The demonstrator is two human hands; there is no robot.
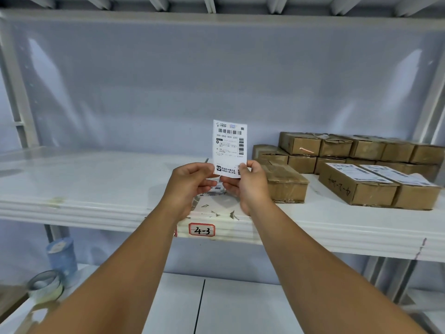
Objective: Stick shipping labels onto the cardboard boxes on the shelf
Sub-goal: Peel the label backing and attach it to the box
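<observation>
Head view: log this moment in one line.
left hand: pinches shipping label; right hand: pinches it too; label pose: upright over shelf; labelled boxes: two, right; nearest cardboard box: unlabelled

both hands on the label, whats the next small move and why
Likely carry the label rightward over the nearest cardboard box: left hand and right hand pinch its bottom edge, and that box's top looks bare, while two labelled boxes sit farther right.
</observation>
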